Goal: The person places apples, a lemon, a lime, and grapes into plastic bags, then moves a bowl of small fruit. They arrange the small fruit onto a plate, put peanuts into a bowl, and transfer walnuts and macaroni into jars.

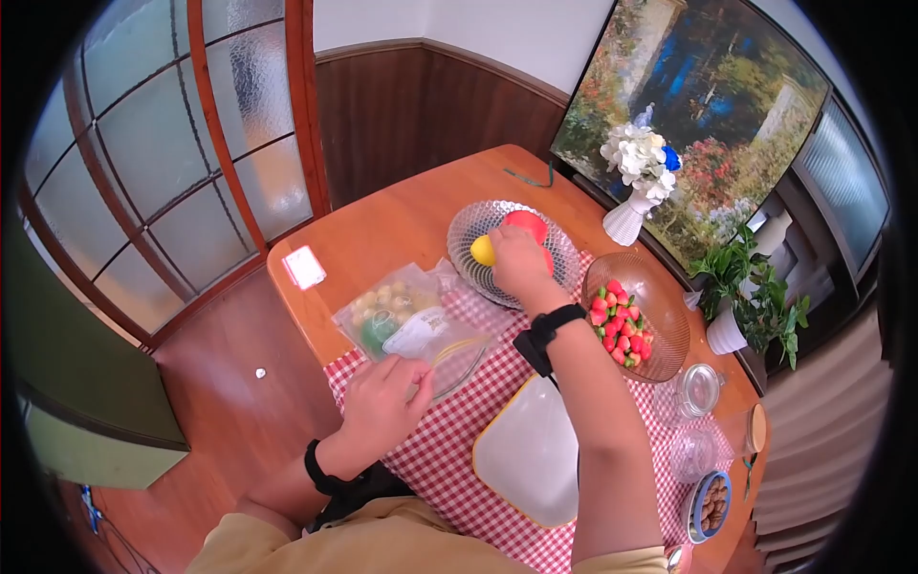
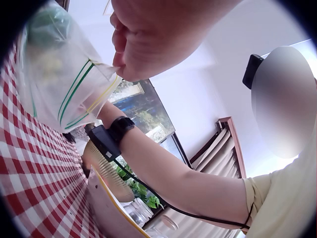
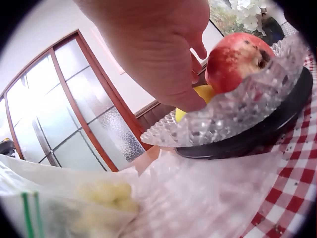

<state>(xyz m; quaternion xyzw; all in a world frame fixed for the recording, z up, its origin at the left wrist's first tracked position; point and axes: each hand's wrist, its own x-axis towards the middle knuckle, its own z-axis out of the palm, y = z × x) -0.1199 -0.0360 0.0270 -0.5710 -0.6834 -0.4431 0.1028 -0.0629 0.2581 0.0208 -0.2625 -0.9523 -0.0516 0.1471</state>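
Observation:
My left hand [image 1: 382,400] pinches the open-end edge of a clear zip bag [image 1: 421,330], which holds pale yellow round pieces and something green. In the left wrist view, the fingertips of this hand [image 2: 163,37] meet the bag's corner [image 2: 74,82]. Over the cut-glass bowl [image 1: 466,222], my right hand [image 1: 524,263] grips a yellow fruit [image 1: 483,251]. Red fruit [image 1: 526,224] lies in that bowl. The right wrist view has the yellow fruit [image 3: 203,93] under my right hand [image 3: 153,49], beside a red fruit [image 3: 235,62], inside the bowl wall [image 3: 223,124].
A ribbed bowl [image 1: 669,325] of strawberries stands right of the glass bowl. A white tray [image 1: 531,450] lies near my body on the checked cloth [image 1: 430,459]. Glass jars [image 1: 701,390] and a nut bowl [image 1: 712,504] line the right side; a flower vase [image 1: 626,218] stands behind.

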